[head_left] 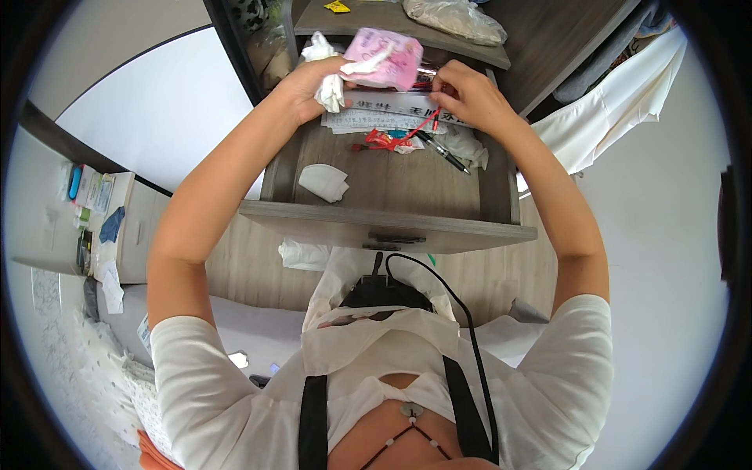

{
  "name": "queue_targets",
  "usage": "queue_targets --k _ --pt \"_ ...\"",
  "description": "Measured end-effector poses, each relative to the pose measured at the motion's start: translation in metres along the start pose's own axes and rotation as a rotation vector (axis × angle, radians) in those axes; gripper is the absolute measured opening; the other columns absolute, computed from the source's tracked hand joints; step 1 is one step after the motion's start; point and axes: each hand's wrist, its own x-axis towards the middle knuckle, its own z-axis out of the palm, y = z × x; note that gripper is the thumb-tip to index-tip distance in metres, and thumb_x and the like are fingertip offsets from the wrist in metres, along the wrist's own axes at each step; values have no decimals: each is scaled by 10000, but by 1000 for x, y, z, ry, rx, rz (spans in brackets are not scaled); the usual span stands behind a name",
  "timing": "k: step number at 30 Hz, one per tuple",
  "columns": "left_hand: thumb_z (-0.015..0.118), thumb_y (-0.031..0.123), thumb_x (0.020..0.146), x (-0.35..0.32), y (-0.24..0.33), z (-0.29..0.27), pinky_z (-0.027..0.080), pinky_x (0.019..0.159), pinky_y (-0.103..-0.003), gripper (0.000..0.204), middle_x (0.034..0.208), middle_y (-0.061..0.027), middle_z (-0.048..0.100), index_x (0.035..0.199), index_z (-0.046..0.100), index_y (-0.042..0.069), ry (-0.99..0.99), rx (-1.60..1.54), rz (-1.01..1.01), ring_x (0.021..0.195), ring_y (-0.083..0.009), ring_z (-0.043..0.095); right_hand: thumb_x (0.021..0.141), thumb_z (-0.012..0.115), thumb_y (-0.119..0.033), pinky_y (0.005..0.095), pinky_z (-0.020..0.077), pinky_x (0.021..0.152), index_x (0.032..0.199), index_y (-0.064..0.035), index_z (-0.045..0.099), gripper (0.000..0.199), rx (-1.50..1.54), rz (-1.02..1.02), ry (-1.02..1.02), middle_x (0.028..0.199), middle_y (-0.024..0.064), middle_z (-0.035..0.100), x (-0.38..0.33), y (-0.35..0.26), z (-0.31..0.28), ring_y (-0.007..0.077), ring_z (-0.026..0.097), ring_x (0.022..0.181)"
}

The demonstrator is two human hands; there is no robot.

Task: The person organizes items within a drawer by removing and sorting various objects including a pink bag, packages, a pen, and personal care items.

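Note:
My left hand is raised over the back of an open wooden drawer and grips a pink plastic packet together with crumpled white tissue. My right hand pinches a thin red strip that hangs down toward a red wrapper on the drawer floor. Both hands are close together above white papers with black print.
A black pen and a folded white tissue lie in the drawer. A shelf above holds a clear bag and a yellow scrap. White cloth hangs at right; a small cabinet with small items stands at left.

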Motion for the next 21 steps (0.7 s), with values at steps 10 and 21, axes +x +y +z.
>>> queue_targets --k 10,21 --pt "636 160 769 10 -8 -20 522 704 -422 191 795 -45 595 928 568 80 7 -146 159 699 -161 575 706 642 -179 366 434 703 739 -93 599 102 -420 -317 22 843 39 521 -15 -5 -2 239 524 895" --pt "650 123 755 9 -8 -24 489 786 -513 219 867 -58 591 951 560 85 2 -200 105 797 -194 571 858 467 -422 401 487 641 790 -117 663 369 -307 340 160 839 118 621 19 24 5 326 604 741"
